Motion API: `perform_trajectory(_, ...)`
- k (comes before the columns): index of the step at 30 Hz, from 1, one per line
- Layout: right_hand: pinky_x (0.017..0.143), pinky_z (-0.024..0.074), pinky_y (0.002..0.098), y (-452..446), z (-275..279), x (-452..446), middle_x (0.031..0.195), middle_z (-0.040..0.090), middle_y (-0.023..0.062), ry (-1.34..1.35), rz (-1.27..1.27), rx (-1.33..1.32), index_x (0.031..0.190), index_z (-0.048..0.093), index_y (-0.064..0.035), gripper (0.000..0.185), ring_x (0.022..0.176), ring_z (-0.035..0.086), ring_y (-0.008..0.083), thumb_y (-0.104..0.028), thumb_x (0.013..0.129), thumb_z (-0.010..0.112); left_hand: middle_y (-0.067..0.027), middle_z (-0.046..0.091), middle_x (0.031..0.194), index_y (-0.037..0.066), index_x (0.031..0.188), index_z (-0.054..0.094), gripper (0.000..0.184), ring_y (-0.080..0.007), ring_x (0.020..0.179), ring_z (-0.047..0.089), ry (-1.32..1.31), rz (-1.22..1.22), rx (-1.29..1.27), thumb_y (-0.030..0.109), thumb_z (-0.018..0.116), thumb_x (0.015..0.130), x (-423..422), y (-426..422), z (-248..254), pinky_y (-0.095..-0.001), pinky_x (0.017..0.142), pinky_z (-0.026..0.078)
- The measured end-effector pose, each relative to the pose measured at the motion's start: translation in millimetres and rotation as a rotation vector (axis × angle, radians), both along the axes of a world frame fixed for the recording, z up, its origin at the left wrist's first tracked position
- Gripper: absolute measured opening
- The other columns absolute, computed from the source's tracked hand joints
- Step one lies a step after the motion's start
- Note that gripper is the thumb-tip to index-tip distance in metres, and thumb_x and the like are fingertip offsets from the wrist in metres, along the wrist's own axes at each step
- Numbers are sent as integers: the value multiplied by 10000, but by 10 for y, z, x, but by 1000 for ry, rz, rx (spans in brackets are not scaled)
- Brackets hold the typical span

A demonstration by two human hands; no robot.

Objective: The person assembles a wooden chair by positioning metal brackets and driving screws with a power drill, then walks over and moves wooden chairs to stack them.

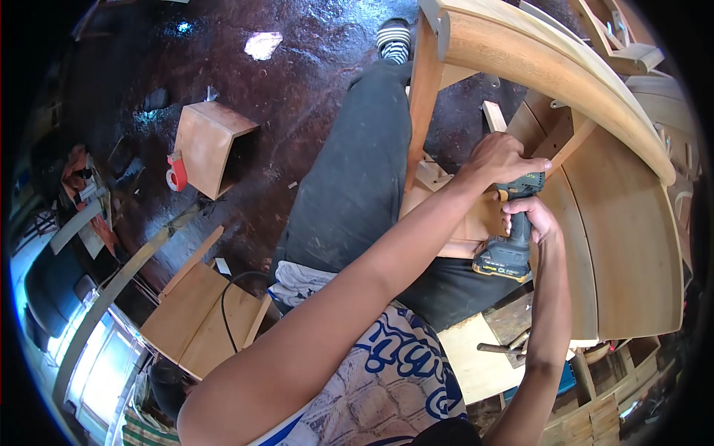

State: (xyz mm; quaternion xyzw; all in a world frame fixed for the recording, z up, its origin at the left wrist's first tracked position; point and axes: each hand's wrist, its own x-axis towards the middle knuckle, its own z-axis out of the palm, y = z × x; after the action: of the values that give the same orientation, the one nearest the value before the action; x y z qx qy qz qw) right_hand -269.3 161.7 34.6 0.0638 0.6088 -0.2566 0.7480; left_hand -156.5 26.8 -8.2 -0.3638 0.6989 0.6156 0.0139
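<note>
A dark cordless drill [513, 238] with yellow trim points into a wooden furniture frame. My right hand [537, 218] is wrapped around its grip, above the battery. Over the drill's head lies my left hand [500, 157], with its thumb stretched along the top and its other fingers curled out of sight. The drill's tip and whatever it touches are hidden. Around both hands stands the frame, with a curved top rail [550, 67], a slanted leg [424, 97] and a broad curved panel [625, 245] on the right. My leg [342, 163] stretches out beside it.
On the dark floor at left sits a wooden box piece [210, 145] with a red tape dispenser [176, 172] against it. Nearer lies a small wooden panel assembly [197, 320] with a black cord [224, 312] across it. A hammer-like tool [502, 348] lies at lower right.
</note>
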Motion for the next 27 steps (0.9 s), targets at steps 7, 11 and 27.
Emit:
perform_trajectory(7, 522, 503, 314, 66, -67, -16, 651, 612, 65, -17, 27, 37, 1051, 639, -4, 314, 528, 582, 166, -43, 741, 679, -247, 658, 679, -38, 696, 727, 744, -388, 707, 677, 67, 85, -77, 704, 694, 725, 12, 91, -51, -455, 689, 531)
perform_trajectory(11, 521, 503, 317, 90, -93, -15, 655, 617, 68, -14, 20, 70, 1037, 633, -7, 307, 526, 584, 172, -41, 735, 676, -246, 658, 685, -36, 684, 721, 735, -392, 701, 671, 61, 104, -64, 698, 704, 717, 40, 106, -9, -454, 686, 530)
perform_trajectory(27, 515, 501, 325, 59, -120, -11, 628, 600, 76, 4, 46, 39, 1027, 624, -11, 314, 511, 575, 181, -37, 718, 667, -244, 694, 747, -30, 723, 747, 737, -384, 773, 699, 19, 96, 2, 705, 689, 702, 63, 61, 15, -451, 780, 549)
